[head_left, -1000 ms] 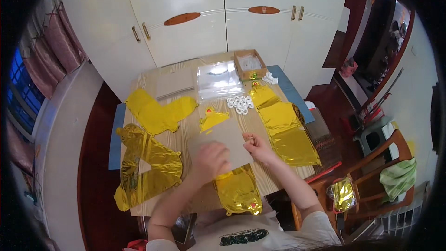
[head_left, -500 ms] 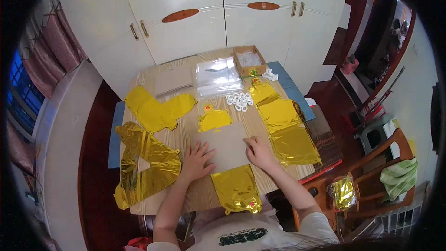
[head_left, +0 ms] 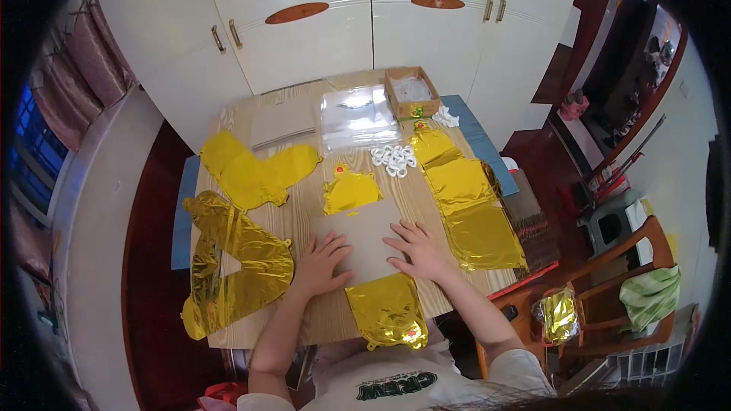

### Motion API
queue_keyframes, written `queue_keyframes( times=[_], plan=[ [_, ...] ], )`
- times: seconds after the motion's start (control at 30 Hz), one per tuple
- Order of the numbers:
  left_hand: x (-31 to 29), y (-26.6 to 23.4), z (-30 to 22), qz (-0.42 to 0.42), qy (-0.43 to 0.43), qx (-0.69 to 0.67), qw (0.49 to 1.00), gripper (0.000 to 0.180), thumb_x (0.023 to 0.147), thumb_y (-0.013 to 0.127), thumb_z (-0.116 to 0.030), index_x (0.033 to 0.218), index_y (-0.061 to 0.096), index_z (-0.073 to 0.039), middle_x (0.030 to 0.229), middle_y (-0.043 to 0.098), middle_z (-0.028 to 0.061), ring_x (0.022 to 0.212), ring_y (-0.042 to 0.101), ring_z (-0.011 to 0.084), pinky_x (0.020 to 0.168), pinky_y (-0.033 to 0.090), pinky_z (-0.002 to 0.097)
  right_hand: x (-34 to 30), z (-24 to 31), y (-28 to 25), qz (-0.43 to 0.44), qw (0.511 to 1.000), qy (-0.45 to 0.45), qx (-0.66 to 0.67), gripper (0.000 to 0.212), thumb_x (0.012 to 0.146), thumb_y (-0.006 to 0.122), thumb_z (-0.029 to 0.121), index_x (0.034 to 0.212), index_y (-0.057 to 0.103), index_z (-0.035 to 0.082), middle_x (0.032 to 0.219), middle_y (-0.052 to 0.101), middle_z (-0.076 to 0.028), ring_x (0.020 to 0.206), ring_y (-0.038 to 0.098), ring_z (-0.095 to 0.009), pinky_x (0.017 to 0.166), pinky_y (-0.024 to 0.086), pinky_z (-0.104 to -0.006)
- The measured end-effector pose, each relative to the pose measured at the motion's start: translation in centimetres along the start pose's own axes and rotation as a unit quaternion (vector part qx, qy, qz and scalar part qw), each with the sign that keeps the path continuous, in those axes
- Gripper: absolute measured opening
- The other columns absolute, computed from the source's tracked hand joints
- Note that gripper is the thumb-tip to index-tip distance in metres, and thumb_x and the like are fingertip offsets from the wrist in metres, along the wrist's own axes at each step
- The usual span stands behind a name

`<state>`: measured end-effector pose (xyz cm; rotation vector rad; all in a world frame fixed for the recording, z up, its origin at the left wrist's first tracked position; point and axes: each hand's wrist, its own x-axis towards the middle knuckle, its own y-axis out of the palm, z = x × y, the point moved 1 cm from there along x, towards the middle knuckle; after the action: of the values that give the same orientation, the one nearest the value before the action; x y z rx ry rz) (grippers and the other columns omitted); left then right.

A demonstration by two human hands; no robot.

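Observation:
A grey-brown cardboard sheet (head_left: 364,240) lies on a flat gold foil balloon (head_left: 388,312), which sticks out beyond its near edge. Past the far edge shows another stretch of gold foil (head_left: 352,189) with a red dot; whether it is the same balloon is hidden by the card. My left hand (head_left: 321,262) rests flat on the card's left side, fingers apart. On the right side, my right hand (head_left: 416,251) lies with its fingers spread over the card's edge. Neither hand grips anything.
Flat gold foil balloons lie at the left (head_left: 240,274), far left (head_left: 255,167) and right (head_left: 480,213) of the wooden table (head_left: 289,232). Farther back are white rings (head_left: 394,158), clear plastic bags (head_left: 354,118), stacked cardboard (head_left: 282,123) and a box (head_left: 412,91). A chair (head_left: 609,289) stands right.
My right hand has spread its fingers and moved slightly left onto the card. The left hand stays on the card. The whole view has shifted a little.

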<state>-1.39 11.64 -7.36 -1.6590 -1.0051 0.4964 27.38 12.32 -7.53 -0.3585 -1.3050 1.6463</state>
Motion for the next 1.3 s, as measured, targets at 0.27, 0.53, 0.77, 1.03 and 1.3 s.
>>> queue_keyframes(
  times=[0.27,0.53,0.77,1.03,1.3],
  plan=[
    [-0.1,0.1,0.0,0.001,0.049,0.047,0.998,0.046,0.088,0.062,-0.045,0.132,0.058,-0.032,0.146,0.044,0.0073,0.141,0.035,0.0308,0.113,0.018,0.0641,0.1,0.2,-0.5,0.007,1.0,0.016,0.014,0.044,0.084,0.067,0.039,0.123,0.065,0.018,0.138,0.053,-0.011,0.133,0.043,-0.032,0.111,0.029,-0.0523],
    [0.2,-0.2,-0.4,0.008,0.057,0.04,0.998,0.049,0.086,0.062,-0.052,0.13,0.059,-0.032,0.146,0.045,0.0074,0.139,0.037,0.0311,0.112,0.019,0.0658,0.1,0.0,-0.2,-0.014,0.999,0.029,0.028,0.042,0.085,0.066,0.036,0.123,0.064,0.017,0.137,0.054,-0.012,0.131,0.044,-0.032,0.111,0.031,-0.0522],
    [0.1,-0.2,-0.5,0.011,0.059,0.052,0.997,0.052,0.085,0.061,-0.055,0.132,0.058,-0.032,0.147,0.043,0.007,0.14,0.036,0.0304,0.112,0.018,0.0664,0.1,-0.2,0.1,-0.01,0.999,0.025,0.034,0.041,0.086,0.066,0.035,0.122,0.065,0.016,0.136,0.054,-0.012,0.13,0.045,-0.033,0.111,0.031,-0.0522],
    [0.2,-0.5,-0.8,0.022,0.053,0.056,0.997,0.052,0.086,0.06,-0.056,0.132,0.057,-0.034,0.148,0.042,0.0066,0.141,0.034,0.0301,0.112,0.019,0.065,0.0,-0.7,0.5,-0.02,0.999,0.012,0.037,0.038,0.086,0.066,0.034,0.119,0.067,0.015,0.135,0.054,-0.013,0.128,0.046,-0.035,0.11,0.031,-0.0526],
    [0.0,-0.4,-0.5,0.033,0.046,0.059,0.997,0.051,0.086,0.059,-0.055,0.133,0.056,-0.034,0.148,0.042,0.0066,0.142,0.032,0.0302,0.113,0.018,0.0644,-2.0,3.2,-7.5,0.211,0.968,-0.129,0.04,0.093,0.07,0.078,0.045,0.149,0.034,0.021,0.155,0.03,-0.013,0.144,0.025,-0.036,0.116,0.02,-0.0563]
  ],
)
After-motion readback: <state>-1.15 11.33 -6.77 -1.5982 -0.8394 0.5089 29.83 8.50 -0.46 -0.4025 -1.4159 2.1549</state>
